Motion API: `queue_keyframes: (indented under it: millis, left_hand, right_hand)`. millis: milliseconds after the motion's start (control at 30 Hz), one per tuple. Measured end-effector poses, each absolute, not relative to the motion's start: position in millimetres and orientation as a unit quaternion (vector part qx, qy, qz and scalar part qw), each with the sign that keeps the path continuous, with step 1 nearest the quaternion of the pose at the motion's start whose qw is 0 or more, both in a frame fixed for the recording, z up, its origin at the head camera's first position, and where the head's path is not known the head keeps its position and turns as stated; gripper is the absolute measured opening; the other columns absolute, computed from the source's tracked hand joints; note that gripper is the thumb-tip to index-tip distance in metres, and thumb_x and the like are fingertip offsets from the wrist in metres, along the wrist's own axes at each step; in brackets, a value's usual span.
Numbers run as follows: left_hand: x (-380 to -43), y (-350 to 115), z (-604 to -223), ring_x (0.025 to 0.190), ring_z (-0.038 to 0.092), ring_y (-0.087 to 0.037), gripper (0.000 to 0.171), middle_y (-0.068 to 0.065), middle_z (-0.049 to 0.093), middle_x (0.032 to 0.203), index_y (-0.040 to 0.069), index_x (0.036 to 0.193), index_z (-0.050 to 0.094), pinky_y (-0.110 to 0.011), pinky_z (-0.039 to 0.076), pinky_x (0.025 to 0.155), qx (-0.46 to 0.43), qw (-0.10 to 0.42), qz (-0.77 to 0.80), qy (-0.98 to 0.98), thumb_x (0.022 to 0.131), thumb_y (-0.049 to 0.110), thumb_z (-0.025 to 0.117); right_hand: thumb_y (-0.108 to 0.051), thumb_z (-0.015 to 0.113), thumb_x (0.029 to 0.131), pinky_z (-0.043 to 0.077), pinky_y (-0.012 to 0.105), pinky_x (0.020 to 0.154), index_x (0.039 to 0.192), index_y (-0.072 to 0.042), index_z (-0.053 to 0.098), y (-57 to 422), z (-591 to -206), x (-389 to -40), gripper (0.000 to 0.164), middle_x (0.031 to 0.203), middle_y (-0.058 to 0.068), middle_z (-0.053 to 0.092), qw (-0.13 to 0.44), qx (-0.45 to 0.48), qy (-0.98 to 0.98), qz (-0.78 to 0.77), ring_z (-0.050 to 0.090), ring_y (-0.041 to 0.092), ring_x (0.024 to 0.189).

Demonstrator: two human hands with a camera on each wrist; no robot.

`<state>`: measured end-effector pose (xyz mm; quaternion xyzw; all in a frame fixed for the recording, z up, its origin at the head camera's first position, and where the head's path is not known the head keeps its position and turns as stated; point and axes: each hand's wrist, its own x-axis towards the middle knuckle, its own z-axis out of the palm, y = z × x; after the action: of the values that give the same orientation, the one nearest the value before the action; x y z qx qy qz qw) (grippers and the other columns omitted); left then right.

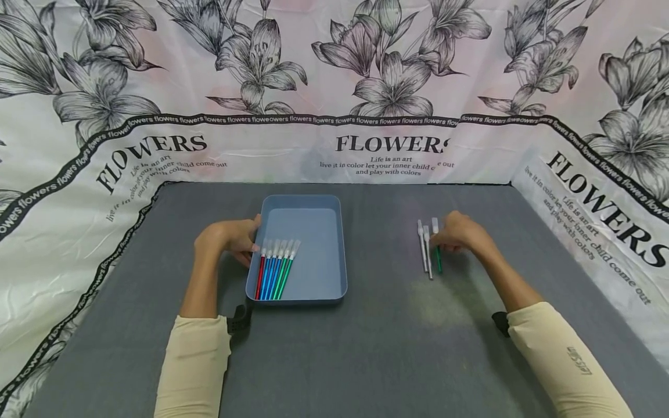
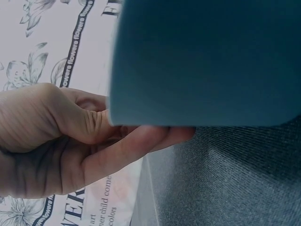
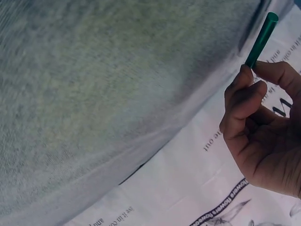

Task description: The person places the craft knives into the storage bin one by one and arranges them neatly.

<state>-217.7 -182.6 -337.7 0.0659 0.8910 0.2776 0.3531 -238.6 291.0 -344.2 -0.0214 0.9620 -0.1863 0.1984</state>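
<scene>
Right hand (image 1: 460,232) pinches a green pen (image 3: 262,40) between fingertips, two grey pens (image 1: 421,247) just left of it! Left hand (image 1: 230,237), partly curled, grips the tray (image 1: 313,232) by its side.

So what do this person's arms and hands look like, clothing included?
The left hand and right hand wear no gloves. The left sleeve and right sleeve are cream; the right one bears dark lettering. Black pieces show beside both sleeves.

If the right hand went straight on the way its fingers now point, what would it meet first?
Most likely the nearer grey pen, just left of the green pen which that hand pinches; depth is unclear.
</scene>
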Motion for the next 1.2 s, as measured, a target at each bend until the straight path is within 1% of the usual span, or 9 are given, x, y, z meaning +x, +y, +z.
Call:
queue_keyframes:
  millis: [167, 333, 467, 667, 733, 867, 967, 1067, 1200]
  left_hand:
    - [-218, -183, -339, 0.107, 0.077, -0.031, 0.087, -0.036, -0.001, 0.17, 0.003, 0.164, -0.02, -0.041, 0.063, 0.093, 0.064, 0.354, 0.283, 0.889, 0.109, 0.005, 0.048]
    - [-220, -183, -337, 0.099, 0.079, -0.027, 0.088, -0.037, -0.005, 0.169, 0.001, 0.163, -0.022, -0.047, 0.056, 0.107, 0.069, 0.356, 0.266, 0.893, 0.11, 0.006, 0.048]
    - [-221, -184, -337, 0.096, 0.08, -0.025, 0.088, -0.038, -0.003, 0.168, 0.0, 0.162, -0.023, -0.05, 0.048, 0.116, 0.073, 0.359, 0.255, 0.895, 0.11, 0.007, 0.048]
    - [-220, -184, -338, 0.105, 0.078, -0.03, 0.088, -0.037, -0.007, 0.169, 0.002, 0.162, -0.023, -0.044, 0.06, 0.1, 0.065, 0.357, 0.279, 0.889, 0.11, 0.005, 0.047]
    - [-220, -184, -338, 0.105, 0.078, -0.031, 0.088, -0.038, -0.003, 0.169, 0.002, 0.162, -0.023, -0.043, 0.062, 0.096, 0.065, 0.356, 0.282, 0.888, 0.11, 0.004, 0.047]
    - [-220, -184, -337, 0.099, 0.079, -0.027, 0.088, -0.038, -0.002, 0.169, 0.003, 0.163, -0.023, -0.046, 0.058, 0.104, 0.063, 0.355, 0.269, 0.893, 0.11, 0.006, 0.048]
    - [-220, -184, -338, 0.099, 0.079, -0.026, 0.089, -0.039, 0.004, 0.169, 0.003, 0.163, -0.023, -0.047, 0.056, 0.107, 0.062, 0.359, 0.269, 0.892, 0.11, 0.006, 0.048]
    - [-220, -184, -338, 0.103, 0.078, -0.029, 0.089, -0.04, 0.008, 0.168, 0.003, 0.163, -0.023, -0.044, 0.06, 0.1, 0.063, 0.359, 0.276, 0.889, 0.11, 0.006, 0.048]
    - [-219, -183, -340, 0.107, 0.075, -0.032, 0.089, -0.039, 0.01, 0.169, 0.003, 0.163, -0.023, -0.041, 0.064, 0.091, 0.061, 0.356, 0.29, 0.886, 0.109, 0.005, 0.049]
  right_hand:
    - [-0.025, 0.068, 0.092, 0.049, 0.031, 0.057, 0.064, -0.006, 0.067, 292, -333, -232, 0.034, 0.057, 0.0, 0.062, 0.182, -0.022, 0.966, -0.184, 0.055, 0.013, 0.055]
    - [-0.03, 0.065, 0.095, 0.044, 0.031, 0.057, 0.054, -0.014, 0.058, 289, -322, -225, 0.045, 0.05, -0.004, 0.051, 0.169, -0.029, 0.969, -0.18, 0.047, 0.013, 0.053]
    - [-0.034, 0.066, 0.095, 0.042, 0.03, 0.056, 0.05, -0.017, 0.054, 282, -314, -220, 0.049, 0.049, -0.005, 0.05, 0.16, -0.033, 0.969, -0.183, 0.051, 0.014, 0.054]
    - [-0.033, 0.066, 0.093, 0.038, 0.03, 0.055, 0.051, -0.018, 0.052, 271, -305, -214, 0.047, 0.049, -0.006, 0.047, 0.151, -0.037, 0.967, -0.202, 0.045, 0.013, 0.054]
    - [-0.032, 0.065, 0.093, 0.037, 0.03, 0.054, 0.052, -0.018, 0.053, 267, -304, -212, 0.046, 0.05, -0.006, 0.048, 0.145, -0.04, 0.967, -0.207, 0.044, 0.012, 0.054]
    - [-0.029, 0.064, 0.09, 0.035, 0.029, 0.053, 0.052, -0.019, 0.051, 259, -303, -209, 0.042, 0.051, -0.007, 0.047, 0.131, -0.047, 0.965, -0.22, 0.044, 0.012, 0.055]
    - [-0.024, 0.062, 0.087, 0.028, 0.027, 0.052, 0.051, -0.02, 0.044, 251, -304, -206, 0.04, 0.051, -0.009, 0.04, 0.124, -0.055, 0.962, -0.236, 0.037, 0.011, 0.054]
    - [-0.021, 0.06, 0.084, 0.021, 0.026, 0.052, 0.052, -0.021, 0.038, 240, -304, -203, 0.04, 0.052, -0.009, 0.029, 0.124, -0.065, 0.957, -0.252, 0.025, 0.01, 0.054]
    - [-0.019, 0.06, 0.083, 0.017, 0.026, 0.051, 0.052, -0.021, 0.037, 226, -306, -200, 0.039, 0.054, -0.01, 0.024, 0.135, -0.068, 0.949, -0.277, 0.018, 0.01, 0.056]
